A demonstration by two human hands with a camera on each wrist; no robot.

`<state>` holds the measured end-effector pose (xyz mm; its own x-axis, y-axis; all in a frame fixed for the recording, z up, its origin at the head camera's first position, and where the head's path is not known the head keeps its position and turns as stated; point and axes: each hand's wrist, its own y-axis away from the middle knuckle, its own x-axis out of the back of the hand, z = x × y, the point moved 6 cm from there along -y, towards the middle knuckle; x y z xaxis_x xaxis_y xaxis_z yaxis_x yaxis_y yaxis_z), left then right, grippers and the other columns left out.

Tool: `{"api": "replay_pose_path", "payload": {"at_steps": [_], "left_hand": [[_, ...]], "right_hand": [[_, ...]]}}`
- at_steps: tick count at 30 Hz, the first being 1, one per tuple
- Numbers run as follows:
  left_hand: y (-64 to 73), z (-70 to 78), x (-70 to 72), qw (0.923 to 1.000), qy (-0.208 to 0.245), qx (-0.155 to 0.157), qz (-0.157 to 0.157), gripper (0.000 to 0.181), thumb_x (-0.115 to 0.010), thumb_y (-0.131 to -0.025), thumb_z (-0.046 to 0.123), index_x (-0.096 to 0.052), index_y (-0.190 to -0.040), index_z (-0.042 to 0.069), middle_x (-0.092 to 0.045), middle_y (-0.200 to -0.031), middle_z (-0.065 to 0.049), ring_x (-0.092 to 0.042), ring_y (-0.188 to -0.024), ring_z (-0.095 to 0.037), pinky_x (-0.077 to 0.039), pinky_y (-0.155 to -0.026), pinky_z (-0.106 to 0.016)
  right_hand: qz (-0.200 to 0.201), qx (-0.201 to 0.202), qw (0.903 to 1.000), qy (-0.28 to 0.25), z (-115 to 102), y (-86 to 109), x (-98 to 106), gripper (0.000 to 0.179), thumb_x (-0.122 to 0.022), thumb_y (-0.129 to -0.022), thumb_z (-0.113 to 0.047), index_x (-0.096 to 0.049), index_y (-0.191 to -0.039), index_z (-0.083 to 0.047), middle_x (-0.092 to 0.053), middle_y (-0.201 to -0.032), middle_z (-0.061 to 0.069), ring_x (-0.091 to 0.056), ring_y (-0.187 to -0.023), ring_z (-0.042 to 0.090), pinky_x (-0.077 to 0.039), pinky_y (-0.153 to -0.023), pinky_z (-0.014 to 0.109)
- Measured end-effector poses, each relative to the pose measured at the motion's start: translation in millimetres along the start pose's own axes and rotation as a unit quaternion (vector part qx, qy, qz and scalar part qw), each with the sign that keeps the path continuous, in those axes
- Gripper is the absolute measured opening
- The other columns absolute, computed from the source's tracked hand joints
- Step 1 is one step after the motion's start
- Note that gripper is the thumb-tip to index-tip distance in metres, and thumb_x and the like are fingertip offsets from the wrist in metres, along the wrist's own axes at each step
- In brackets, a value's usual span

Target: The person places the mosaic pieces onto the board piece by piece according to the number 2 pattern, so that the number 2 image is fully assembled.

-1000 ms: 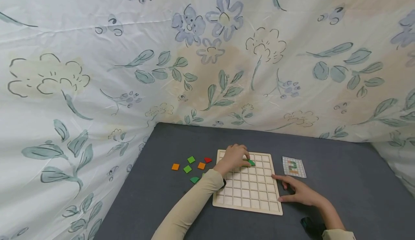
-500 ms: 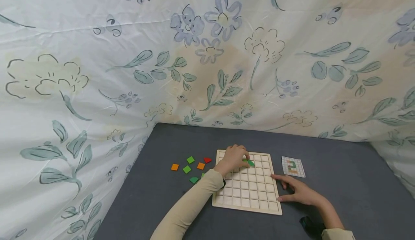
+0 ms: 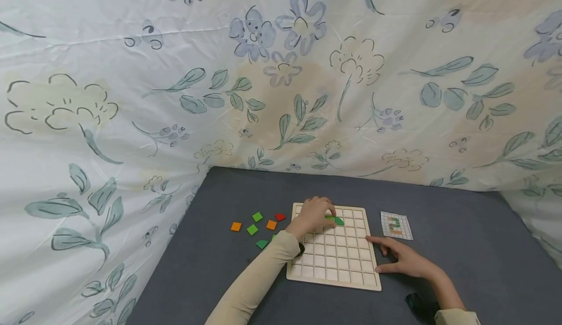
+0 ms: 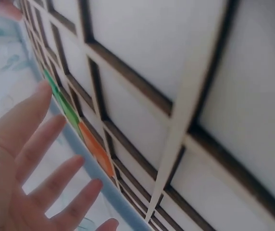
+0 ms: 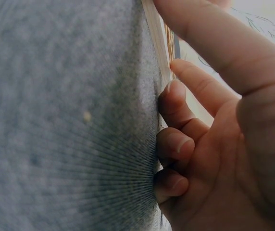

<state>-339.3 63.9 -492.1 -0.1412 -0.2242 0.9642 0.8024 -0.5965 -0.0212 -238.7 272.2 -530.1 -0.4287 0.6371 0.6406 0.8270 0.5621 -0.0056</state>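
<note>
Fabric [image 3: 281,88] printed with blue-grey flowers hangs behind a dark grey table [image 3: 307,308], on which lies a pale wooden grid board [image 3: 331,262]. Against the board's right edge, the right hand [image 3: 408,259] presses a straight thumb and index finger, its other fingers curled, gripping nothing. The left hand [image 3: 312,216] is over the far rows, fingers loose and spread, pinching nothing; I cannot tell whether its thumb touches a tile. Beyond the right hand lies a pattern card [image 3: 396,226]. Near the left fingertips, in the board's grid, are a rounded dark green tile [image 3: 339,221], a lime tile [image 4: 70,114] and an orange tile [image 4: 96,150]. Left of the board lie loose orange squares [image 3: 271,225], lime squares [image 3: 252,229], a red tile [image 3: 280,216] and a curved green tile [image 3: 261,244]. A snagging left fingertip could lift a tile from its cell; uneven right-hand pressure could skid the board; a dropping left sleeve [image 3: 256,281] could scatter the loose pieces.
</note>
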Motion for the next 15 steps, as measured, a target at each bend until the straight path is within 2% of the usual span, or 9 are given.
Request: {"api": "replay_pose_path", "payload": {"at_steps": [8, 15], "left_hand": [[4.6, -5.2, 1.6, 0.9996, 0.027, 0.013, -0.003, 0.028, -0.070, -0.080, 0.041, -0.069, -0.106, 0.029, -0.052, -0.132, 0.004, -0.049, -0.118, -0.021, -0.040, -0.098, -0.045], [13.4, -5.8, 5.5, 0.9990, 0.043, 0.010, 0.011, 0.028, -0.070, -0.080, 0.040, -0.070, -0.106, 0.028, -0.054, -0.130, 0.004, -0.050, -0.118, -0.021, -0.040, -0.099, -0.044]], "right_hand": [[-0.003, 0.000, 1.0000, 0.002, 0, -0.3, 0, 0.072, -0.074, -0.078, -0.030, -0.042, -0.139, -0.008, -0.041, -0.084, 0.008, -0.037, -0.070, 0.015, -0.027, -0.051, 0.025], [0.000, 0.007, 1.0000, 0.001, 0, 0.7, 0, 0.071, -0.074, -0.078, -0.029, -0.043, -0.138, -0.007, -0.041, -0.083, 0.008, -0.037, -0.070, 0.015, -0.028, -0.051, 0.025]]}}
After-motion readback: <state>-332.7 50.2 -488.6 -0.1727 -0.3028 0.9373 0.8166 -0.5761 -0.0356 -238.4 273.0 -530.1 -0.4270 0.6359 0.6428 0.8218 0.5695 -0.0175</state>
